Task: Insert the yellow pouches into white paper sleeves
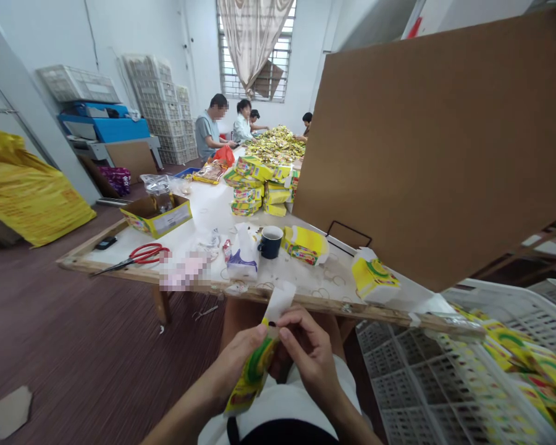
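apparently, the yellow carton (254, 374) was being worked above the lap (287, 405), left hand (241, 353) clasping its side, right hand (311, 349) pinching its edge, and the next move called for steadiness.

Washed-out daylight shows in the barred window (286, 52), and the white wall (134, 28) reads bright, while the maroon floor (120, 358) stays dim and the cardboard sheet (421, 154) darkens toward its upper right corner. Wide-angle distortion stretches the yellow plastic bag (32, 191) at the left edge. Left hand (241, 353) and right hand (311, 346) look slightly soft; pixelation masks a pink object (184, 272).
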Demonstrator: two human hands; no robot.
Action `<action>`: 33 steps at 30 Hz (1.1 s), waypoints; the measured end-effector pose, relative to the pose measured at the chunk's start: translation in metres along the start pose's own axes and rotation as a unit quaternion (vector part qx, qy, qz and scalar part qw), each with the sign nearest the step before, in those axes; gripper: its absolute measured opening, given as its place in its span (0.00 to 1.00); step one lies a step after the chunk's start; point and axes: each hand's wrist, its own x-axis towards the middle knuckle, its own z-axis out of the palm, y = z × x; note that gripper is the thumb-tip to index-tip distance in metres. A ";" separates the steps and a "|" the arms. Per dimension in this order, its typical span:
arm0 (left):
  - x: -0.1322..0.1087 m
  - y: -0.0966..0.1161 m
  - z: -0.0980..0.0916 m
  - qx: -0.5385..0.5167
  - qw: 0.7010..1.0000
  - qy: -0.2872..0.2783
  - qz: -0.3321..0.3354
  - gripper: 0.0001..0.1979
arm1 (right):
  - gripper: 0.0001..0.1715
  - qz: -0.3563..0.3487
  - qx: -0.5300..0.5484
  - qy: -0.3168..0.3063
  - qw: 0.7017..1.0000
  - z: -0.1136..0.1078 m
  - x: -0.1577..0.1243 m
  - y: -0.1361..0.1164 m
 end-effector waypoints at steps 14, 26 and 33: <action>0.010 -0.012 -0.013 0.092 0.980 0.109 0.140 0.20 | 0.14 0.059 -0.085 0.005 0.995 0.004 -0.003 0.020; 0.013 -0.014 -0.017 0.151 0.973 0.061 0.165 0.20 | 0.22 0.079 0.024 0.031 0.996 -0.008 0.011 0.016; 0.007 -0.012 -0.011 0.202 0.962 0.054 0.176 0.24 | 0.17 0.095 0.006 0.037 0.995 -0.008 0.009 0.017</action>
